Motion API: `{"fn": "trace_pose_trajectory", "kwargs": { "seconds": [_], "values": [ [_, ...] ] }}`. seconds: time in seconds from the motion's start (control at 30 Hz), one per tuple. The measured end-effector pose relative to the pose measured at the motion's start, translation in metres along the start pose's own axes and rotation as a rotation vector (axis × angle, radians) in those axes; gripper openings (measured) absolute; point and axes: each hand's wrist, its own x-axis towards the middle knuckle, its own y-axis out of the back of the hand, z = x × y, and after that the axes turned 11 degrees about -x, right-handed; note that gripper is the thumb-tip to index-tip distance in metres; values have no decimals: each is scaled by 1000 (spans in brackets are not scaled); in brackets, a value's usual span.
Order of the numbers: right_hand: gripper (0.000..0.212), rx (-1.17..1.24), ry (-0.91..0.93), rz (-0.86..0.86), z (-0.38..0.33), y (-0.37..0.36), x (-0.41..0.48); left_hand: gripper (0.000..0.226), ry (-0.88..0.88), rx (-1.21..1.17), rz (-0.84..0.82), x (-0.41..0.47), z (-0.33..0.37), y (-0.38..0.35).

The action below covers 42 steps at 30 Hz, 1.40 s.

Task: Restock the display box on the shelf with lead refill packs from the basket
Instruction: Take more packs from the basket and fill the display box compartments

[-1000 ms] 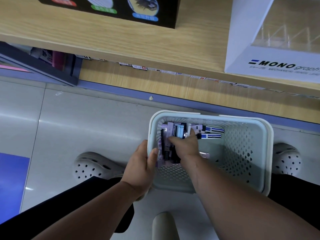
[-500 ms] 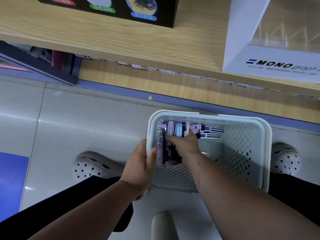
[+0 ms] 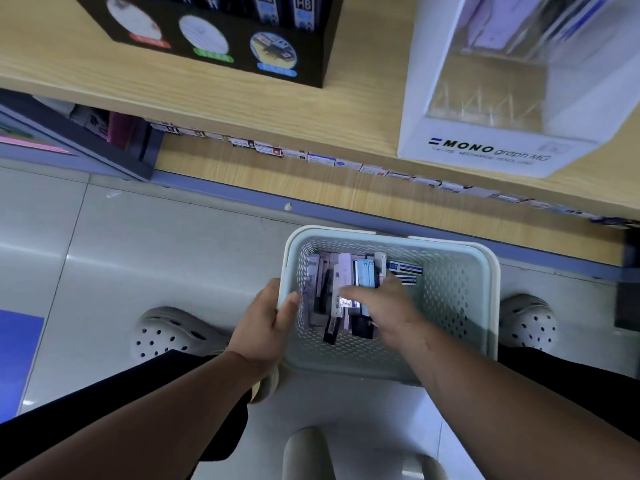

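Right hand (image 3: 386, 308), fingers (image 3: 350, 292) seemingly loose, rests atop lead refill packs (image 3: 364, 277) running away from me; left hand (image 3: 265, 329) grips basket (image 3: 450, 242).

I see the basket (image 3: 486, 271) low in front of the shelf (image 3: 214, 98), between two shoes on the floor (image 3: 156, 254): one shoe (image 3: 166, 332) to its left and the other shoe (image 3: 528, 322) to its right. The lead refill packs (image 3: 337, 282) lie crowded in the basket's left half, reaching its far wall. The left hand (image 3: 266, 323) grips the basket's left rim, thumb inside. The right hand (image 3: 384, 306) is inside the basket, on top of the packs. Up on the shelf, the display box (image 3: 485, 150) stands right, beyond the basket, and a second box (image 3: 304, 64) stands well to its left.
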Motion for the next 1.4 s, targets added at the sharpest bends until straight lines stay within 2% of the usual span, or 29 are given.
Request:
{"fn": "trace_pose_trajectory", "kwargs": {
  "seconds": [0.03,0.1,0.13,0.17,0.2,0.27,0.33,0.4,0.43,0.5,0.6,0.8,0.9,0.97,1.1,1.17,1.2,1.3,1.4],
  "values": [
    [96,29,3,-1,-2,3,-5,44,4,8,25,0,2,1],
    [50,77,34,-4,-6,13,-17,53,-13,50,141,-1,11,5],
    [35,106,51,-19,-7,17,-22,55,-42,106,219,-1,18,8],
    [36,120,69,-29,-10,20,-28,53,-84,171,288,-1,26,9],
    [45,121,79,-41,-12,22,-34,46,-134,217,320,-3,38,10],
    [63,125,115,-47,-16,21,-44,26,-180,255,256,-7,60,4],
    [49,161,149,-67,-21,22,-57,18,-49,170,47,-14,82,-7],
    [33,209,188,-107,-29,25,-73,24,170,-66,-163,-24,102,-18],
    [28,238,220,-135,-32,26,-81,25,238,-194,-211,-30,111,-21],
    [24,283,274,-162,-39,27,-92,26,255,-301,-198,-37,125,-23],
    [20,331,306,-152,-52,32,-110,26,169,-302,-125,-43,147,-20],
    [16,358,412,-233,-85,46,-161,13,49,-349,-33,-70,201,4],
    [31,345,459,-249,-100,53,-192,9,12,-378,-5,-89,232,16],
    [32,356,466,-254,-107,59,-212,7,-12,-387,10,-99,249,20],
    [16,389,477,-256,-111,79,-243,27,-36,-375,53,-113,276,13],
    [13,387,498,-248,-113,92,-255,14,-66,-371,55,-121,291,6],
    [13,384,525,-241,-115,99,-261,13,-75,-367,60,-124,298,3],
    [21,352,604,-225,-122,119,-277,32,-88,-419,28,-131,317,-1],
    [28,342,658,-219,-129,135,-290,38,-60,-500,-66,-134,339,-4]
  ]
}}
